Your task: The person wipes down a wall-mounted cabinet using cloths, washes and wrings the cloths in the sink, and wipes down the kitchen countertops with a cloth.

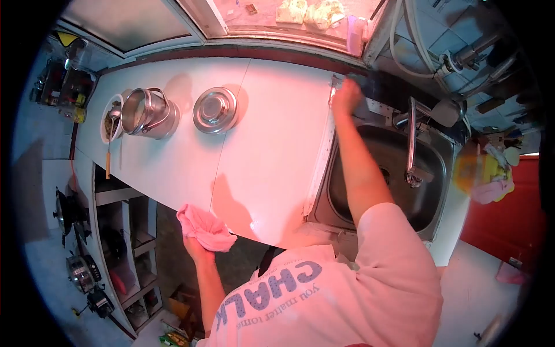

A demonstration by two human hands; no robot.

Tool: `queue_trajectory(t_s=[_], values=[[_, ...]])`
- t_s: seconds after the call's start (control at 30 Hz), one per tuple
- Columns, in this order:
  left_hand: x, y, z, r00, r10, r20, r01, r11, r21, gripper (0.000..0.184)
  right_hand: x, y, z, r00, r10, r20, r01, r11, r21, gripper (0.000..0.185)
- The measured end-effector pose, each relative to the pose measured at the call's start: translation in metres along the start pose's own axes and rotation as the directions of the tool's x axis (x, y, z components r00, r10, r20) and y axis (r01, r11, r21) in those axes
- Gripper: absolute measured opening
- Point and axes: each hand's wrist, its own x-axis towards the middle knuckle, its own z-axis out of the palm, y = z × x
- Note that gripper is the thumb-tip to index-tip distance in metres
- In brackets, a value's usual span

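A pink cloth [207, 227] is bunched in my left hand [198, 248], whose fingers wrap under it beside the front edge of the white counter [272, 144]. My right arm reaches across the left side of the steel sink [378, 173]. At the back corner of the counter, near the sink's rear left, my right hand [347, 97] is blurred with its fingers curled; anything in it is too small or smeared to make out. The metal faucet [411, 139] stands to the right of that hand.
On the counter's left are a steel pot with a handle [151, 115], a round lidded steel container [215, 110] and a white plate with a spoon [106, 124]. A window [289, 26] lies behind. Open shelves [136, 231] are below left, and a yellow basket [469, 173] is right of the sink.
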Motion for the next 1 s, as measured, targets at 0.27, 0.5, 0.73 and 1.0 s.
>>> queue_trajectory(t_s=[0.27,0.5,0.73,1.0], values=[[-0.013,-0.017,0.032,0.996,-0.028,0.083,0.022,0.997,0.076,0.032,0.004,-0.027,0.019,0.978,-0.191,0.081,0.174,0.968,0.181,0.038],[-0.013,-0.022,0.035,0.997,-0.039,0.064,0.033,0.995,0.089,0.037,0.025,-0.056,0.027,0.822,-0.529,0.211,0.243,0.662,0.709,0.034],[-0.017,-0.013,0.013,0.999,-0.004,-0.046,0.005,1.000,0.007,0.045,0.010,-0.092,0.052,0.853,-0.521,-0.013,0.458,0.738,0.495,0.047],[-0.003,0.008,-0.044,0.999,-0.030,-0.045,0.023,0.991,-0.132,0.049,-0.135,-0.118,0.007,0.579,-0.814,0.040,0.451,0.360,0.817,0.038]])
